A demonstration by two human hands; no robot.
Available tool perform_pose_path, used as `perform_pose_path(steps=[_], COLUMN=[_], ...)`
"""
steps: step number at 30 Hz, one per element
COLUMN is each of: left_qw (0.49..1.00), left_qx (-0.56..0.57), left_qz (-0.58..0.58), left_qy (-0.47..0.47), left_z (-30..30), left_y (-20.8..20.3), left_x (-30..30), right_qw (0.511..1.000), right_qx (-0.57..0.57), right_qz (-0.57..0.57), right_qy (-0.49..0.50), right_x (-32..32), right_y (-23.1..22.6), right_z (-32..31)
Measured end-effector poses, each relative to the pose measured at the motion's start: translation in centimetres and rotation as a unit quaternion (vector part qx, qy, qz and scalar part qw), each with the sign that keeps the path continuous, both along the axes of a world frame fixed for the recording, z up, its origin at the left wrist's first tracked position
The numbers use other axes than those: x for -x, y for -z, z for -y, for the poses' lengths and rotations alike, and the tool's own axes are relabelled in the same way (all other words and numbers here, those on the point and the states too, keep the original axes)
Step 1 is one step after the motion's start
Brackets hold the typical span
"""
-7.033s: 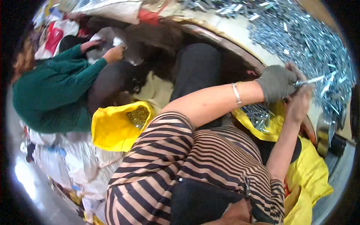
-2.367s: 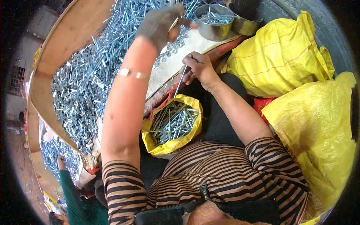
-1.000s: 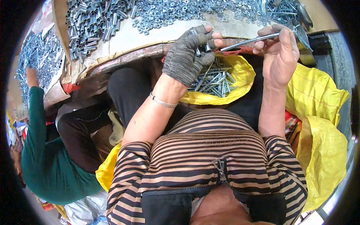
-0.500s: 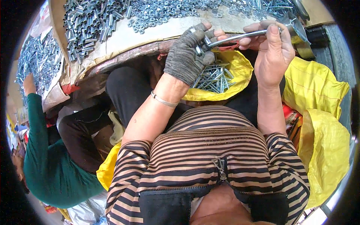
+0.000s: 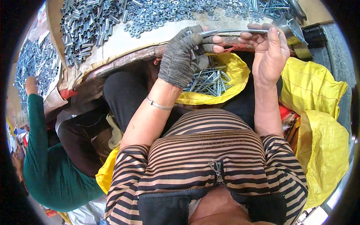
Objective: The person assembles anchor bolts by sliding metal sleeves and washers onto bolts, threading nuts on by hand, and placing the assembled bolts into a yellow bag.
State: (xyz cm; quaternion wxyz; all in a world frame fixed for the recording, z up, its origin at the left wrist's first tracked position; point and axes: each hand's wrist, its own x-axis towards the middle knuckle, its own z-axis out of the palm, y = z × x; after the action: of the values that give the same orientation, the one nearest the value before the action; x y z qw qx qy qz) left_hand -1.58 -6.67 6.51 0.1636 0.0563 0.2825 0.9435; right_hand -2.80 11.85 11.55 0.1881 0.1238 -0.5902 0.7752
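A long metal bolt (image 5: pixel 245 30) lies nearly level between my hands, above the near edge of the table. My left hand (image 5: pixel 180 56), in a grey fingerless glove, is closed round its left end, where a thicker sleeve (image 5: pixel 208 33) shows on the shaft. More small shiny metal pieces (image 5: pixel 193 53) are tucked in that palm, partly hidden by the fingers. My bare right hand (image 5: pixel 269 56) pinches the bolt's other end between thumb and fingers. Below them, an open yellow sack (image 5: pixel 238 88) holds several long metal bolts (image 5: pixel 212 80).
The table bears piles of metal sleeves (image 5: pixel 90 30), nuts (image 5: pixel 150 18) and long bolts (image 5: pixel 275 8). A metal funnel-like cup (image 5: pixel 290 28) is beside my right hand. Yellow sacks (image 5: pixel 315 82) lie to the right. At left, another person's green sleeve (image 5: pixel 37 123) reaches toward a metal heap (image 5: pixel 35 62).
The bolt has swung from slanting to nearly level, and the sleeve now shows at its left end. My left hand has shifted slightly left; my right hand still pinches the other end.
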Motion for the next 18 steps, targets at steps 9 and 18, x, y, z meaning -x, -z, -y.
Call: perform_pose_path(steps=[9, 18], left_qw=[0.997, 0.841], left_qx=[0.056, 0.473], left_qz=[-0.037, -0.263], left_qy=[0.035, -0.016], left_z=[0.5, -0.3], left_y=[0.5, -0.6], left_x=[0.4, 0.0], right_qw=[0.999, 0.990], right_qx=[0.025, -0.063], right_qz=[0.023, 0.116], right_qy=[-0.007, -0.057], right_x=[0.7, 1.8], right_y=[0.3, -0.2], right_z=[-0.9, -2.1])
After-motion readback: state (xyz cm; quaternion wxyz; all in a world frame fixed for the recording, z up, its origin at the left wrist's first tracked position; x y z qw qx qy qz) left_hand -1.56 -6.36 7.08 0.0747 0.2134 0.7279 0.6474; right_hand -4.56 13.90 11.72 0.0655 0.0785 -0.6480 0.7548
